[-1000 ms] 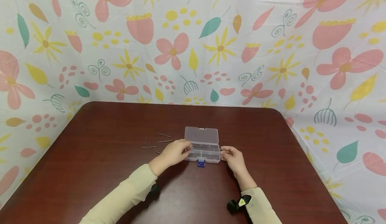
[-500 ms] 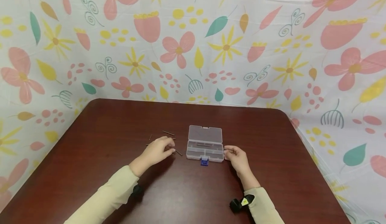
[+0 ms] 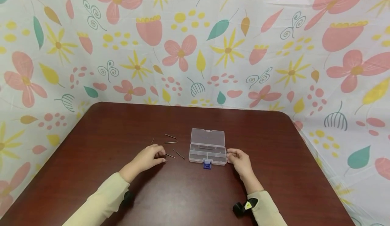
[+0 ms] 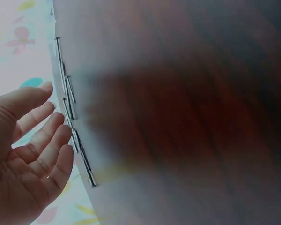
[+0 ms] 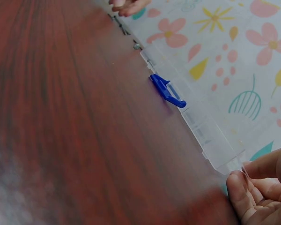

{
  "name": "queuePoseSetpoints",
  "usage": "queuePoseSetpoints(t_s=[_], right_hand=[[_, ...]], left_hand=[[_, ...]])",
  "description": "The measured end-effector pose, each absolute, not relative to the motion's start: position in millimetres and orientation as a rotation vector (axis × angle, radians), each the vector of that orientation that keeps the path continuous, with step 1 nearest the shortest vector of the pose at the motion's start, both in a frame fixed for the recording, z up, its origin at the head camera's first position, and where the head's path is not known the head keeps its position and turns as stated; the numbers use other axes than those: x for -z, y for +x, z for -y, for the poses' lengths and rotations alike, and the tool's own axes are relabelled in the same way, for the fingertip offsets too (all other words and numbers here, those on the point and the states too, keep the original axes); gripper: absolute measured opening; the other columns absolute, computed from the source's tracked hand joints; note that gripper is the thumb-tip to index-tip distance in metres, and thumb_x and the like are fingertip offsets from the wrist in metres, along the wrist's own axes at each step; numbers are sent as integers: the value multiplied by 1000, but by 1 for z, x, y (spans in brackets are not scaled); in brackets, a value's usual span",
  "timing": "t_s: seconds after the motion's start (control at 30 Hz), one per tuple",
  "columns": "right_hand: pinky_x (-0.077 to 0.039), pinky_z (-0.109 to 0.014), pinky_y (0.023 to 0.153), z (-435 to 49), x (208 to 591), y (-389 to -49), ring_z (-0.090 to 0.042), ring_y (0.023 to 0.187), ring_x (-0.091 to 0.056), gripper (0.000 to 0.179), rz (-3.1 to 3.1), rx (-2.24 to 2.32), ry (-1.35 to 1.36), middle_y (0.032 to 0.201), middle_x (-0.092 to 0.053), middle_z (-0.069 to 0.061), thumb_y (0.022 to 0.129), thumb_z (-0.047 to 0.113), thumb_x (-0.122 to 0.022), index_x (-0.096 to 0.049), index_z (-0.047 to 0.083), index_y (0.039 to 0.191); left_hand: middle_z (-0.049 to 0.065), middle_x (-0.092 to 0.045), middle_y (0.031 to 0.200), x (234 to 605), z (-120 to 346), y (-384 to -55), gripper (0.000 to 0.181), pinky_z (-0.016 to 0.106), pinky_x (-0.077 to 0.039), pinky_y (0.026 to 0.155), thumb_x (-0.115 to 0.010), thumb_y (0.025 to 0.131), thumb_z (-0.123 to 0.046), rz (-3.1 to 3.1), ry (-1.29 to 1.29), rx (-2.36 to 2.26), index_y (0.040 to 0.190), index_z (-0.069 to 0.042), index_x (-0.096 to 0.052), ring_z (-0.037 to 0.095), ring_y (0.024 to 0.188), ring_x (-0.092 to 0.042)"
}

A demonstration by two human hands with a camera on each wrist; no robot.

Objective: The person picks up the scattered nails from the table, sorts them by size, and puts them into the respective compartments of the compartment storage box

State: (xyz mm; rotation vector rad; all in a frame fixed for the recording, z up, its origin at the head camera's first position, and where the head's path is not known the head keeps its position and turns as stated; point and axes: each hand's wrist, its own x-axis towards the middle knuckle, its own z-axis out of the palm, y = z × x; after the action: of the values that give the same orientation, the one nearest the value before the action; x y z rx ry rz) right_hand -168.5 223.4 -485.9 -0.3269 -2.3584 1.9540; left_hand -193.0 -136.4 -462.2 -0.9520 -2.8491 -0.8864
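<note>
A clear plastic compartment box [image 3: 198,160] stands on the table with its lid [image 3: 208,137] tipped back and its blue latch [image 3: 207,165] hanging at the front. One thin metal piece lies in its rear compartment. My right hand [image 3: 240,161] pinches the box's right end between thumb and fingers, seen close in the right wrist view. To the left, my left hand [image 3: 148,157] hovers low with fingers loosely bent and thumb apart. Near its fingertips lies a thin metal nail-like piece [image 3: 170,156]. In the left wrist view that hand [image 4: 33,154] has nothing in it.
Several more nail-like pieces lie between the left hand and the box, including a slanted one [image 3: 178,154] and one farther back [image 3: 170,142]. The dark red-brown table [image 3: 195,195] ends at a flowered cloth [image 3: 195,50] behind.
My left hand has moved from over the box leftward to the loose metal pieces, uncovering the compartments. The right hand stays at the box's right end. The head view has shifted slightly.
</note>
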Motion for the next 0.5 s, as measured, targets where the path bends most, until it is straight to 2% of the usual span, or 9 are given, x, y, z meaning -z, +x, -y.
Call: queuePoseSetpoints(t_s=[0.5], right_hand=[[-51,-14,64,-223,487,-169,0,68,-59,27,2352,-1951,-327,90,-67,-17,89,-10,-51,-55,-18,115]], left_hand=[[-1,-57,79,469,142,-199,13,22,-47,64,-71,81,-6,2844,-1029,849,82,-11,-60,12,72,-57]])
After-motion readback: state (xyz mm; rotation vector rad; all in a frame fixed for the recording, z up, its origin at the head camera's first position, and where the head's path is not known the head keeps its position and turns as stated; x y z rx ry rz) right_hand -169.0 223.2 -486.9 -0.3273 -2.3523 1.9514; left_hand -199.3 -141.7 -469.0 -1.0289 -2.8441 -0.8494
